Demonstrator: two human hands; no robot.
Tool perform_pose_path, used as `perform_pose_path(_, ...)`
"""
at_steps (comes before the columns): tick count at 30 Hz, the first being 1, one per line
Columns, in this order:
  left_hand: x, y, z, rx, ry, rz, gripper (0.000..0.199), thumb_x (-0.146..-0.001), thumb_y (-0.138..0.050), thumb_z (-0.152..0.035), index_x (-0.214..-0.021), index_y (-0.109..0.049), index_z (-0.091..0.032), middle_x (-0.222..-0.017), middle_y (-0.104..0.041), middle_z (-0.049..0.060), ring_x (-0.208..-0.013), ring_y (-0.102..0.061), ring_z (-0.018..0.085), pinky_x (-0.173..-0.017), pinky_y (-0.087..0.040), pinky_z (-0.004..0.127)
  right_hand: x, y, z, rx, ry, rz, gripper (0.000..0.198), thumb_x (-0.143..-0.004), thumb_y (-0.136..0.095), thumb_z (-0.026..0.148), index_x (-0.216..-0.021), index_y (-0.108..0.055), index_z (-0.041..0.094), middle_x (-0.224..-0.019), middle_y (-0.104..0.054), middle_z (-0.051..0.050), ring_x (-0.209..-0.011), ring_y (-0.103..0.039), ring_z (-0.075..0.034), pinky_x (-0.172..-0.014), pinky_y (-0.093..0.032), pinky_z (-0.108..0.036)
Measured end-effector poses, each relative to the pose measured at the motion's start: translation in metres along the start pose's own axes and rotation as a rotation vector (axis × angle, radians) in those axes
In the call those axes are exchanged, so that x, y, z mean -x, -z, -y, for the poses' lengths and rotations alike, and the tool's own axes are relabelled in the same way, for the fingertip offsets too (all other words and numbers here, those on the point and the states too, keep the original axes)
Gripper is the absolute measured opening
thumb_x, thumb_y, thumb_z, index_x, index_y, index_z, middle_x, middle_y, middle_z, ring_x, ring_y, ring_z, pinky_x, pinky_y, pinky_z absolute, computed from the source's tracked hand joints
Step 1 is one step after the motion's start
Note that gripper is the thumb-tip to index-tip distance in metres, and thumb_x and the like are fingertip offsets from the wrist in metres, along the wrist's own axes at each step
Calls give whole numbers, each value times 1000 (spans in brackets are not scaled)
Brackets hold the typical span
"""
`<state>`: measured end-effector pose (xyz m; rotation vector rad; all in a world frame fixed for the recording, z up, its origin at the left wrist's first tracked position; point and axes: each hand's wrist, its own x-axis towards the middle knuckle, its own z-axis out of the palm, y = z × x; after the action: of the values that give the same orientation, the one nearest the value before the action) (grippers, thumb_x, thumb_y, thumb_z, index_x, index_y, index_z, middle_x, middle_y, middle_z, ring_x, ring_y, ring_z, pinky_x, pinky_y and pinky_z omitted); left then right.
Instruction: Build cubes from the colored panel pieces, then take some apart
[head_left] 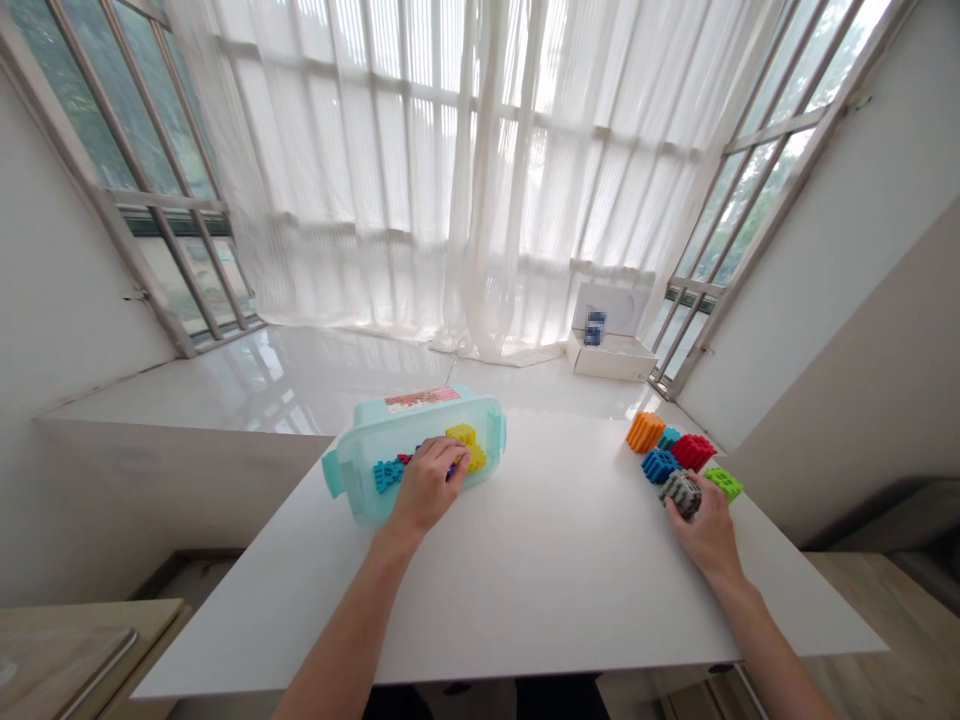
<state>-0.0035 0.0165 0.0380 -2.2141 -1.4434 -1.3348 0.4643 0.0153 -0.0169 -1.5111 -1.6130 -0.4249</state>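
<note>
My left hand reaches into a translucent teal plastic bin. Its fingers curl down together over the pieces inside, and a bit of dark blue shows under them; what they grip is mostly hidden. Yellow interlocking blocks lie just right of these fingertips, and light blue ones lie to the left with a little red beside them. At the table's right side, my right hand is closed around a stack of grey interlocking blocks, thumb on the near side.
Around the grey stack stand orange, teal, red, blue and green block stacks on the white table. An open white box sits on the sill before the curtain.
</note>
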Motion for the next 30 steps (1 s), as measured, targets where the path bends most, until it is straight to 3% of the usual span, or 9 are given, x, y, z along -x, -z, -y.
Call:
perform_pose_path(6,-1,0,-12,69,-44,-9,15,-94,-52,-22,-92,-66,-19,-96,-68,7,-96,-60,22,-90,-51,40,-3,2,46,-119,43,12,50,-82,-62,39,-125,-49,18,-115,-56,-13,-105,-57,-30,-93,-50,-49)
perform_pose_path(9,4,-7,-29,163,-92,101,13,-93,-52,-22,-94,-65,-20,-100,-67,7,-99,-60,22,-93,-51,40,5,-11,85,-269,90,151,48,-84,-61,34,-128,-45,21,-120,-55,-12,-108,-57,-28,-94,-50,-48)
perform_pose_path(11,11,-15,-42,238,-108,216,16,-92,-56,-24,-106,-63,-21,-109,-65,8,-107,-60,22,-97,-50,41,12,-23,114,-379,138,262,47,-85,-59,27,-129,-42,22,-123,-54,-12,-114,-55,-28,-98,-49,-47)
perform_pose_path(14,23,-26,-56,300,-62,390,53,-85,-66,-30,-135,-47,-24,-137,-52,12,-126,-51,27,-106,-45,46,20,-44,152,-484,229,419,49,-83,-56,18,-129,-41,24,-128,-51,-12,-120,-53,-26,-102,-48,-45)
perform_pose_path(17,31,-32,-60,325,-13,531,81,-80,-72,-32,-148,-29,-29,-154,-30,15,-139,-37,32,-110,-40,51,20,-61,179,-553,277,536,56,-78,-57,13,-131,-41,25,-130,-50,-11,-119,-56,-25,-99,-51,-41)
perform_pose_path(23,35,-38,-53,386,51,578,83,-79,-70,-24,-149,-26,-27,-156,-26,16,-140,-37,34,-111,-40,51,14,-78,196,-628,264,598,56,-76,-61,13,-128,-44,27,-127,-52,-9,-110,-60,-25,-93,-54,-41)
perform_pose_path(30,39,-52,-52,366,25,504,84,-80,-68,-26,-150,-20,-23,-153,-32,16,-143,-31,32,-116,-34,52,8,-70,189,-734,230,666,59,-76,-70,18,-129,-45,27,-131,-50,-10,-119,-56,-28,-103,-48,-45)
